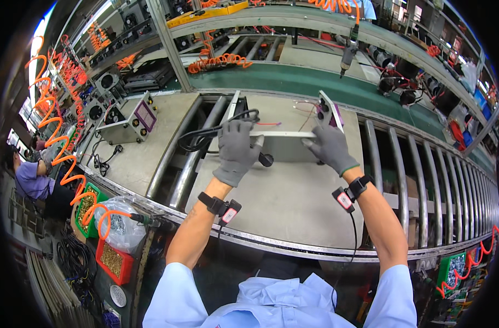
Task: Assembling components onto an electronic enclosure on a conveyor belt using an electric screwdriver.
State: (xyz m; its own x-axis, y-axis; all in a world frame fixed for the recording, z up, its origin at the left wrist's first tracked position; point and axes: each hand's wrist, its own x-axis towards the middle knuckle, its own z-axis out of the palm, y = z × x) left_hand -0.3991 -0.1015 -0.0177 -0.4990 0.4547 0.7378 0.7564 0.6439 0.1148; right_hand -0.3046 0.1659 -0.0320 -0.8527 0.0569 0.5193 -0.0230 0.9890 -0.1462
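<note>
A grey sheet-metal chassis (pixel 293 150) with upright end panels stands on a board in front of me. My left hand (pixel 237 152), in a grey glove, is closed over the left part of its near top edge. Its thumb points inward. My right hand (pixel 331 148), gloved too, grips the same edge near the right end panel (pixel 330 109). A looped black power cord (pixel 192 141) lies beside my left hand. Thin red and brown wires (pixel 271 123) show beyond the edge. The fingertips behind the edge are partly hidden.
Another metal unit (pixel 130 121) with a purple grille sits on the left board. Metal rollers (pixel 424 180) run to the right, and a green belt (pixel 266 79) lies beyond. An air screwdriver (pixel 348 54) hangs overhead. Screw bins (pixel 114 261) stand lower left; a person (pixel 35 177) sits farther left.
</note>
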